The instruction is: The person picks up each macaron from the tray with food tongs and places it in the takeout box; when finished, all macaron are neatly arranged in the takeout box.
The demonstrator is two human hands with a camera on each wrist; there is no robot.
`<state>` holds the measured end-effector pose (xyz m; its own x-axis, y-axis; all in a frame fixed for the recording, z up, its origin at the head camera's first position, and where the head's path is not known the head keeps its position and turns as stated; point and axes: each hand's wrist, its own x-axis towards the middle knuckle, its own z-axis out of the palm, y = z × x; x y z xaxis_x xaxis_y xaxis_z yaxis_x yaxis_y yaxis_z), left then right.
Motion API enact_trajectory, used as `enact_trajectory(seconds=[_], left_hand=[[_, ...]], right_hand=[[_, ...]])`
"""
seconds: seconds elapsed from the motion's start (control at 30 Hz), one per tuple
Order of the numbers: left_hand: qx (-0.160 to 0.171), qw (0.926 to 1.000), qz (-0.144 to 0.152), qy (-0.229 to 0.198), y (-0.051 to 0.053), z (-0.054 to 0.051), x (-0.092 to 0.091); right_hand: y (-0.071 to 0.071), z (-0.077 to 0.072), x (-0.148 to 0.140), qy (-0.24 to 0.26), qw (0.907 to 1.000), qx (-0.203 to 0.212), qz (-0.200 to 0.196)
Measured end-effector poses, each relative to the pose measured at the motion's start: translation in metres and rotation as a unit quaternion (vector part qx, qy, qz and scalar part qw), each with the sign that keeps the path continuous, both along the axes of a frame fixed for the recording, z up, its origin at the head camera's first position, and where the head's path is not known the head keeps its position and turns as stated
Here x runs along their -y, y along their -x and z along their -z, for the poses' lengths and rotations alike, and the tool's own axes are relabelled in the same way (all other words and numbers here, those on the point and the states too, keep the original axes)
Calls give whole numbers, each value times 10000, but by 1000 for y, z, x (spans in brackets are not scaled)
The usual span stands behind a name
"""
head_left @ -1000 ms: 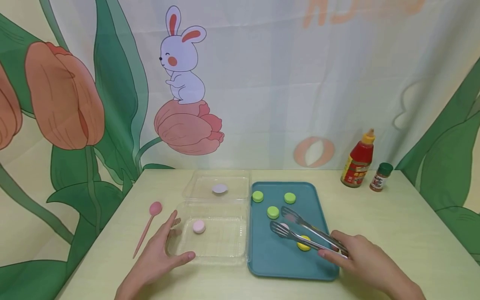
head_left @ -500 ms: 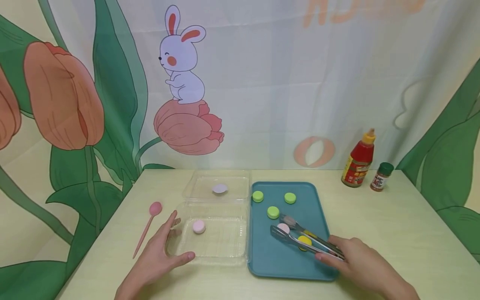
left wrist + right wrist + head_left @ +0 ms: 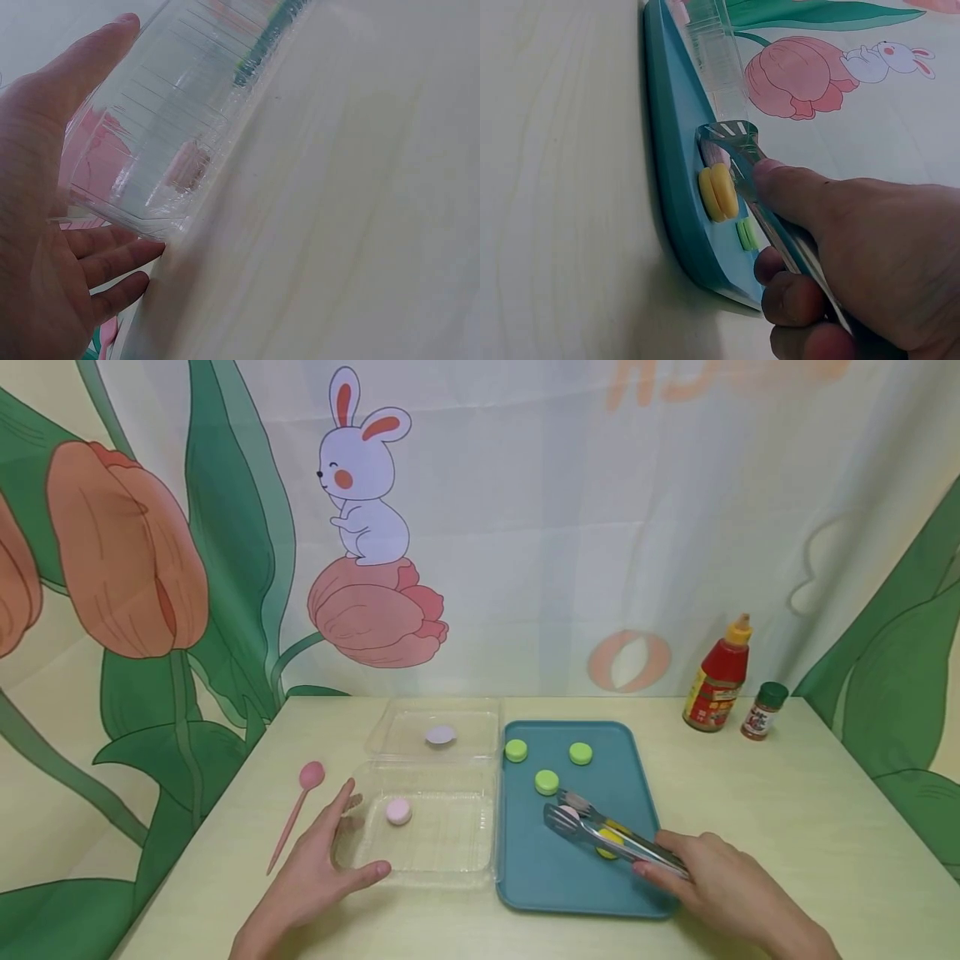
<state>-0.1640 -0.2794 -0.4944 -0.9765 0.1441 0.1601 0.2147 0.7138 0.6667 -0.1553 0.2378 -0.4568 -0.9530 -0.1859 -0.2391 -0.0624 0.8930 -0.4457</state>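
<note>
In the head view my right hand [image 3: 723, 877] grips metal tongs [image 3: 633, 852] over the teal tray [image 3: 570, 889]. The tong heads stand on either side of a pink macaron [image 3: 572, 811], which is partly covered. A yellow macaron [image 3: 604, 845] lies partly hidden under the tongs' arms; it also shows in the right wrist view [image 3: 718, 193]. My left hand [image 3: 311, 868] is spread around the near left corner of a clear plastic container [image 3: 442, 880]. Its thumb and fingers rest at the container's sides. Another pink macaron [image 3: 398, 811] sits in the container.
Three green macarons, one of them a front green macaron [image 3: 547, 782], lie on the tray. A pink spoon [image 3: 296, 814] is at the left. A red sauce bottle [image 3: 717, 685] and a green-capped spice jar [image 3: 764, 712] stand at the back right. The container's lid [image 3: 397, 727] lies folded back.
The tongs have come down around the pink macaron and their heads have drawn closer together. My right hand has shifted slightly left. My left hand stays in place.
</note>
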Motion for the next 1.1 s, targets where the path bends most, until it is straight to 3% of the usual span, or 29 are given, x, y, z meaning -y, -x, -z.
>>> enact_trajectory(seconds=[0.23,0.37,0.63,0.83,1.1], left_hand=[[-30,10000,3,-32,-1,1,1],[-23,10000,17,-76,-1,1,1],[77,9997,54,-210,-1,2,0],[70,9998,34,-175,-1,2,1],[72,9998,26,-192,0,2,0]], right_hand=[[3,-6,-1,151,9998,129,93],[4,-13,-3,348,9994,-23,41],[4,-29,5,556,9914,-981,-664],[15,-46,31,517,9900,-939,-920],[34,-52,73,459,9754,-1246,-1757]])
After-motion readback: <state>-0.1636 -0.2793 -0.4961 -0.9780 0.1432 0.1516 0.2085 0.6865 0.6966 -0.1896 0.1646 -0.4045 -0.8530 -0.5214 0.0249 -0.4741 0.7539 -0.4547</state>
